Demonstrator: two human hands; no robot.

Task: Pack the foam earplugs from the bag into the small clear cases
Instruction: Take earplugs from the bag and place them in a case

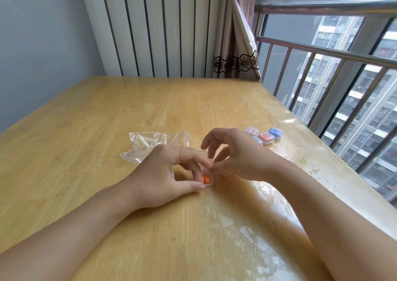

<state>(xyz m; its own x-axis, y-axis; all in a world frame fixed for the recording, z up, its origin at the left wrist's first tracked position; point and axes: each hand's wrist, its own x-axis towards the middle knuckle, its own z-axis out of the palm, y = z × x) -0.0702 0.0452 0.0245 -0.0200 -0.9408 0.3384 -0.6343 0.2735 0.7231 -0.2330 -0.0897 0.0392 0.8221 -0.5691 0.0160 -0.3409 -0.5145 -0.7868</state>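
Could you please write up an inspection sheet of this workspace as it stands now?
Surface: wooden table, glossy, with patchy reflections on its window side.
Job's things: small clear case with orange earplugs between both hands; clear plastic bag lying crumpled behind the left hand; four filled cases grouped near the window edge.
Clutter: nothing seen.
Grips: left hand pinches the case; right hand has fingertips at its top edge, exact hold unclear.
Cables: nothing seen.
Surroundings: white ribbed panel, curtain, window railing, tower blocks outside.
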